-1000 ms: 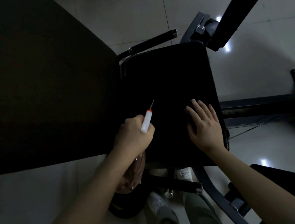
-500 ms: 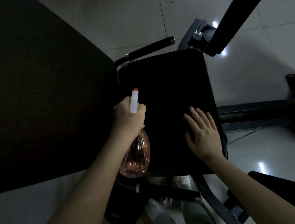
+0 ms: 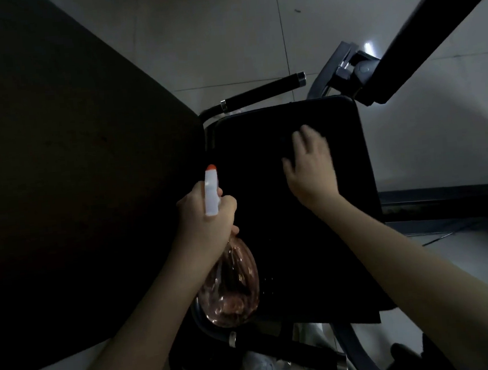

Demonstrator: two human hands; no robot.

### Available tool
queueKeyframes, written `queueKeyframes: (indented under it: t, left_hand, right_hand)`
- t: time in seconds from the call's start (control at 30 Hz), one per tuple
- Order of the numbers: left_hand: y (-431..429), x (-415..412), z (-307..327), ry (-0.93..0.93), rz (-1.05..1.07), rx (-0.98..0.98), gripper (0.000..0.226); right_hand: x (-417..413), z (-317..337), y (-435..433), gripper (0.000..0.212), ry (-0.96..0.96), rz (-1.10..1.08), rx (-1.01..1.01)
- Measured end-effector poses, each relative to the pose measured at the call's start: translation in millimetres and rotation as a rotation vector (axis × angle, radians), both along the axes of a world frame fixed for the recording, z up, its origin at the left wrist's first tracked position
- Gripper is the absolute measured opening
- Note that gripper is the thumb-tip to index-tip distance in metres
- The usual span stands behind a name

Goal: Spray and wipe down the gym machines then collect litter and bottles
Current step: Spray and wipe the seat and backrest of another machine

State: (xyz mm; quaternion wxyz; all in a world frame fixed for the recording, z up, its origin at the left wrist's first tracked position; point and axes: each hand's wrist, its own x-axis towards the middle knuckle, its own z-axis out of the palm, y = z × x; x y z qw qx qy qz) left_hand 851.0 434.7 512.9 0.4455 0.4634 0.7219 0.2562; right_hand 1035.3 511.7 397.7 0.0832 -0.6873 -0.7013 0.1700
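- Head view: your left hand (image 3: 207, 217) is wrapped round the neck of the spray bottle (image 3: 231, 286). The white nozzle points up and the pink body hangs over the near-left edge of the black seat pad (image 3: 256, 142).
- Your right hand (image 3: 309, 164) lies flat on the pad's far half, fingers spread, motion-blurred. Too dark to tell if a cloth is under it.
- Risk: droplets show only near the bottle, so the far half may get wiped dry.
- Risk: a loose grip drops the bottle on the tile floor (image 3: 223, 24).
- Risk: the handle bar (image 3: 261, 93) just beyond the pad is easy to skip.
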Motion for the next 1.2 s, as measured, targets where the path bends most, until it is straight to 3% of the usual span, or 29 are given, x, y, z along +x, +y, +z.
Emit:
queueKeyframes:
  t: [0.07, 0.13, 0.37, 0.63, 0.7, 0.83, 1.07, 1.2]
  left_hand:
    - [1.5, -2.4, 0.6, -0.021, -0.008, -0.007, 0.017]
    - [1.8, -4.1, 1.9, -0.034, -0.041, 0.001, 0.025]
    - [1.3, -4.9, 0.4, -0.052, -0.031, 0.031, 0.021]
    - [4.0, -3.5, 3.8, -0.103, -0.017, -0.049, 0.023]
    - [3.1, -3.5, 3.9, -0.114, -0.020, -0.049, 0.021]
    - [3.4, -4.2, 0.9, -0.103, -0.017, -0.041, 0.014]
    - [3.8, -7.2, 4.6, -0.146, -0.038, -0.038, 0.017]
    - [2.0, -7.0, 1.2, -0.117, -0.038, -0.018, 0.019]
  right_hand:
    - [6.0, -3.0, 3.0, 0.059, -0.095, 0.255, -0.005]
    - [14.8, -2.6, 24.1, 0.059, -0.151, 0.319, -0.018]
    - [-39.3, -6.7, 75.7, 0.063, -0.156, 0.122, -0.058]
    - [1.4, 2.8, 54.4, 0.068, -0.283, 0.651, -0.050]
    - [-2.2, 5.6, 68.1, 0.067, -0.315, 0.610, -0.052]
    - [-52.2, -0.9, 77.7, 0.070, -0.196, 0.384, -0.102]
    - [-14.2, -2.5, 54.5, 0.055, -0.264, 0.617, 0.006]
    - [-39.4, -6.9, 92.7, 0.059, -0.238, 0.380, -0.041]
